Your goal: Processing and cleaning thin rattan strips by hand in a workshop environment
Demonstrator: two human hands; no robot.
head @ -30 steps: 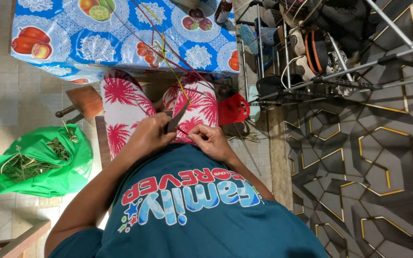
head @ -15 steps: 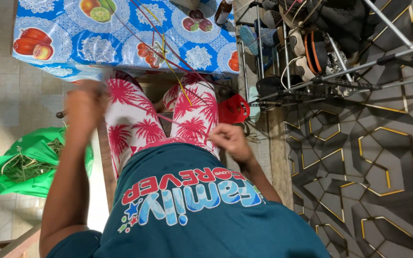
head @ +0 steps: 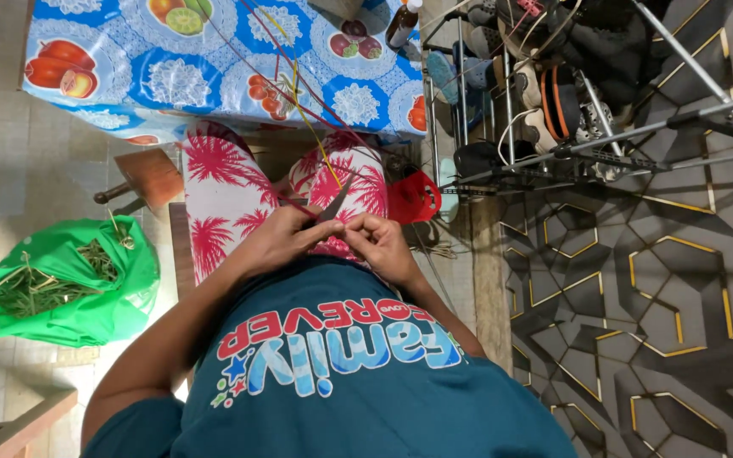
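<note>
I sit with my lap in white trousers printed with pink palm trees [head: 222, 195]. My left hand [head: 277, 239] grips a small knife [head: 332, 203], its blade pointing up and to the right. My right hand [head: 383, 242] sits close beside it on my lap, pinching the lower end of a long thin stick [head: 299, 93]. Several thin red and yellow sticks fan upward from my hands over the table's edge. Both hands nearly touch at the knife.
A table with a blue fruit-patterned cloth [head: 129, 76] stands ahead. A green plastic bag [head: 61, 284] of leaf scraps lies on the floor at left. A red plastic object [head: 413, 199] and a metal shoe rack [head: 553, 93] stand at right.
My left hand had swung out toward the left, near the green bag, and has come back to my lap beside the right hand, with the knife in it.
</note>
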